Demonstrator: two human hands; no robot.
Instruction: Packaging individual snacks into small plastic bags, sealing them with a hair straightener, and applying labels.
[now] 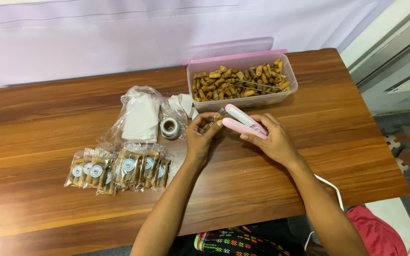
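Observation:
My left hand [199,136] pinches a small clear packet of fried snacks [216,118] at its top edge. My right hand [270,137] grips a pink hand-held heat sealer [243,124], its white jaw lying against the packet's open end. Both hands hover over the middle of the wooden table [48,123], just in front of a clear plastic tub [243,84] filled with small fried rolls. A white cord [330,187] trails from the sealer under my right forearm.
A row of several sealed snack packets with round labels [119,170] lies at the front left. Behind it sit a plastic bag of empty pouches [138,118] and a sticker roll [169,127]. The tub's pink lid [233,57] lies behind the tub.

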